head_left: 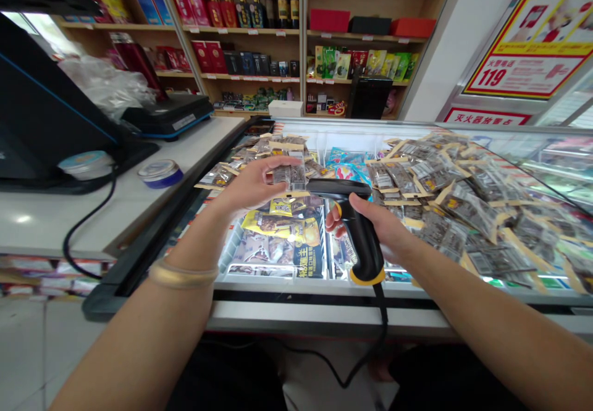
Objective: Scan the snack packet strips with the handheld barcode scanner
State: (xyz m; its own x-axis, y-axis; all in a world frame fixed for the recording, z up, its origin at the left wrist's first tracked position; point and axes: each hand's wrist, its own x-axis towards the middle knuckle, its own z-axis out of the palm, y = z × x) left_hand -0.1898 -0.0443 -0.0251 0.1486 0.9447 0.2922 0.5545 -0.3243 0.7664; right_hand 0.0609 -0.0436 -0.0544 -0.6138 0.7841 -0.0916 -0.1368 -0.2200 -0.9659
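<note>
A black and yellow barcode scanner [364,238] is gripped by my right hand [380,222], its head facing left. Between the thumb and fingers of my left hand [257,182] is a small clear packet [295,176] of dark contents with a printed label, close in front of the scanner head. Many similar packets [435,176] lie piled on the glass top of a freezer to the right, with a smaller pile behind my left hand. Yellow bags [280,225] show through the glass beneath my hands.
The freezer's front edge [296,315] runs below my forearms. The scanner's cable [345,380] hangs in front of it. On the left counter are a round blue-and-white tin [160,173], a scale [169,114] and a black monitor stand. Stocked shelves [245,31] stand behind.
</note>
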